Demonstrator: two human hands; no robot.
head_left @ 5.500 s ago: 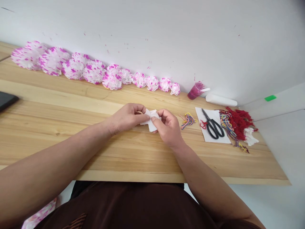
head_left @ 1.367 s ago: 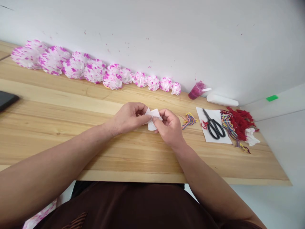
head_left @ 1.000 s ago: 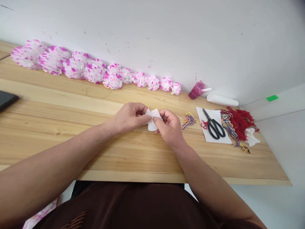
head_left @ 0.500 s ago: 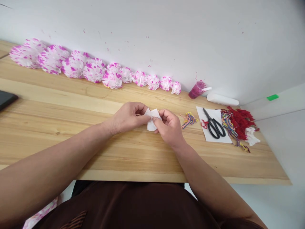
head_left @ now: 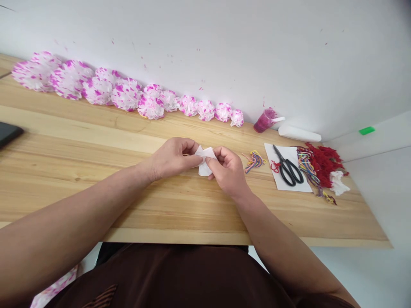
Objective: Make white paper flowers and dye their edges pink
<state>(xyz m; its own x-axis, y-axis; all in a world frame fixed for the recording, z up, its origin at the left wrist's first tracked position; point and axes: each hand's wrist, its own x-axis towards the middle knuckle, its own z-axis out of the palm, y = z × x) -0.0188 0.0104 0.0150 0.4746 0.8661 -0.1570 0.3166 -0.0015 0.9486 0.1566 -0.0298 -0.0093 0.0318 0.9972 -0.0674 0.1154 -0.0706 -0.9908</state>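
Note:
Between my two hands is a small piece of white tissue paper (head_left: 206,169), pinched at its middle so that its ends flare out above and below. My left hand (head_left: 175,159) grips it from the left with thumb and fingers closed. From the right, my right hand (head_left: 227,171) pinches the same piece, its thumb close to the left thumb. Fingers partly cover the middle of the paper. Just right of my right hand, a small bunch of coloured yarn pieces (head_left: 255,161) lies on the wooden table (head_left: 192,214).
Several white-and-magenta paper pompoms (head_left: 126,94) line the wall. Right of them stand a cup of magenta liquid (head_left: 265,121) and a white roll (head_left: 299,133). Black scissors (head_left: 290,171) lie on white paper (head_left: 272,149) beside red yarn (head_left: 324,162). A dark flat object (head_left: 9,133) is at left.

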